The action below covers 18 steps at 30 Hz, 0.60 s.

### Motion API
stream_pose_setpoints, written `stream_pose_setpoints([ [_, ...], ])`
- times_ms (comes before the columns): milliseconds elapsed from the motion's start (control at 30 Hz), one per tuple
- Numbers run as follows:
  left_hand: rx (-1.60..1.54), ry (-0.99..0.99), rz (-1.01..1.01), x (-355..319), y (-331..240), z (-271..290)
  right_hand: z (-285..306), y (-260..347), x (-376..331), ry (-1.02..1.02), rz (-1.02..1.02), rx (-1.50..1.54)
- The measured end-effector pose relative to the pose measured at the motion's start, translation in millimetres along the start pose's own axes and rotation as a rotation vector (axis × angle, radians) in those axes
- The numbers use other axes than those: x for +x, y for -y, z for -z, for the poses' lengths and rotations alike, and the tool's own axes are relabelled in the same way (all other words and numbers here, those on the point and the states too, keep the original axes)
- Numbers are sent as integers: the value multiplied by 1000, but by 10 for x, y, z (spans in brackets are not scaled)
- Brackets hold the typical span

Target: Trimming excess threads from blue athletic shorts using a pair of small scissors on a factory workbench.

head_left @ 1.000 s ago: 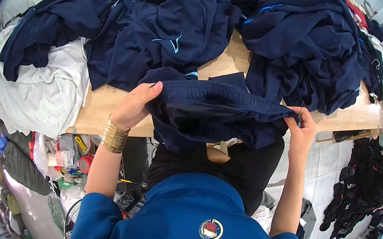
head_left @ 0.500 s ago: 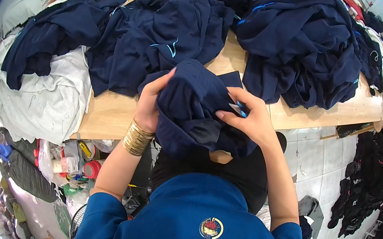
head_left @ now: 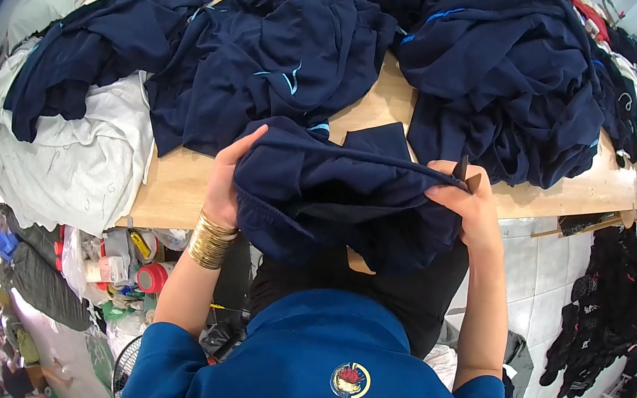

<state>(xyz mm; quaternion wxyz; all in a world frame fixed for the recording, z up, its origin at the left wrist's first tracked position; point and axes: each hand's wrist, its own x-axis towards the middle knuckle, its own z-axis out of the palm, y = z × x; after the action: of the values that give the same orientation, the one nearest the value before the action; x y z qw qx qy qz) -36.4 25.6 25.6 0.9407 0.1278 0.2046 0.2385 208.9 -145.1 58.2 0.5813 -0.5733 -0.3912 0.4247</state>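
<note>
A navy garment (head_left: 289, 174) with a gathered, waistband-like edge is stretched between my hands above my lap, its opening facing me. My left hand (head_left: 226, 182) is closed on its left side, the thumb inside or behind the cloth where I cannot see fully. My right hand (head_left: 473, 209) pinches the upper right edge between thumb and fingers. Small thread snips (head_left: 466, 173) are tucked in that same hand, their dark pointed blades sticking up past the fingers. Close behind the garment, navy trousers or shorts (head_left: 271, 70) with light-blue stitching lie on the wooden table (head_left: 168, 194).
A large heap of navy clothes (head_left: 505, 87) covers the table's right side. At the left, another navy piece (head_left: 105, 39) lies over white cloth (head_left: 64, 155) hanging off the edge. Below stand bags and a red-lidded container (head_left: 153, 277). Black garments (head_left: 613, 305) hang or lie at the far right.
My hands have moved apart, the right one outward to the right, pulling the garment's edge wide. The snips have turned from pointing left to pointing up.
</note>
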Motion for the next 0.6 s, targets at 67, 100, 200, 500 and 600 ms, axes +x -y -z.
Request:
stream_pose_setpoints([
  [67,-11,13,-9,-25,-5,60,10,-3,-14,5,37,6],
  [100,-21,24,-18,-35,-5,82,19,-8,-19,-3,25,20],
  [200,23,87,19,-68,1,51,35,-44,-31,-67,-10,129],
  [500,1718,211,-573,27,-49,150,495,-40,-57,-482,1,542],
  [600,1213,-1,-217,-57,-165,91,648,-68,-35,-627,-28,619],
])
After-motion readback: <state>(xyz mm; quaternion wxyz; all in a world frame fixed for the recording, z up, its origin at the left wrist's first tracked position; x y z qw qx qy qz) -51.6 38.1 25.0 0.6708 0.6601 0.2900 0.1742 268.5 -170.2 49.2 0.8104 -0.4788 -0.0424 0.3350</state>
